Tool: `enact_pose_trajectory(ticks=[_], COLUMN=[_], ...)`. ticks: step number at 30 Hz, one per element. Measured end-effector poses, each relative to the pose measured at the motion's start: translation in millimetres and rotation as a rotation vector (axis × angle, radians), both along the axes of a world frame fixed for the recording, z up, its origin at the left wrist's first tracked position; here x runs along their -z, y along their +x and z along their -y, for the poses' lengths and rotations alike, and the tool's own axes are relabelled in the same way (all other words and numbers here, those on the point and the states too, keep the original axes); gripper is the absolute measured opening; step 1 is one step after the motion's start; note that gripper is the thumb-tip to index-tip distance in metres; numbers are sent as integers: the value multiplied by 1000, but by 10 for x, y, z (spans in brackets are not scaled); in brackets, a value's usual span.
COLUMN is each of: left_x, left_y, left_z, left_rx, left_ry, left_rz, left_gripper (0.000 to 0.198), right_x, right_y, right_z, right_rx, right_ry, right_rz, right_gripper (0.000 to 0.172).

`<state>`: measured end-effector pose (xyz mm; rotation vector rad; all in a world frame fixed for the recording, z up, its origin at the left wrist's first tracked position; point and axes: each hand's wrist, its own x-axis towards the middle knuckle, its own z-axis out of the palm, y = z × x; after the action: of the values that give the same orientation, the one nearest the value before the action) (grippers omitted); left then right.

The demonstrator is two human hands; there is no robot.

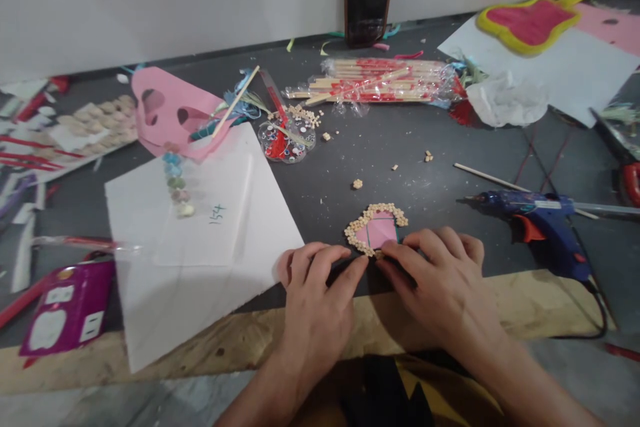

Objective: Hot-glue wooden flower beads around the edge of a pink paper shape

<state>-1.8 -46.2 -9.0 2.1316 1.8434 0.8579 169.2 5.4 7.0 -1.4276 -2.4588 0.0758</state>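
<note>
A small pink paper shape (379, 230) lies on the dark table (425, 147), ringed by little beige wooden beads (373, 213). My left hand (320, 280) and my right hand (440, 273) meet at its near edge. The fingertips of both are pinched together at the bead border. What they pinch is too small to make out. A few loose beads (357, 183) lie just beyond the shape.
A blue glue gun (535, 217) lies to the right, its cord trailing off the edge. White paper (200, 240) is on the left, with a pink cut-out (170, 110) behind it. A bead dish (286, 140), a packet of sticks (380, 80) and a purple packet (70, 307) are also here.
</note>
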Motion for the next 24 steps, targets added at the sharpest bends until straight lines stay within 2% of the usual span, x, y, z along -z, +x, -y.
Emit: enact_pose_trajectory(ticks=[11,24], left_x=[3,32], left_y=[-9,-10], left_z=[7,12], left_rx=[12,45], left_ry=[10,-6], left_rz=[27,-53], left_gripper=[33,44], right_x=[10,27], right_y=[-3,3], right_z=[-17,-29], right_rx=[-7,-24], right_ry=[-26,-63], right_rz=[-39,-77], right_gripper=[14,15])
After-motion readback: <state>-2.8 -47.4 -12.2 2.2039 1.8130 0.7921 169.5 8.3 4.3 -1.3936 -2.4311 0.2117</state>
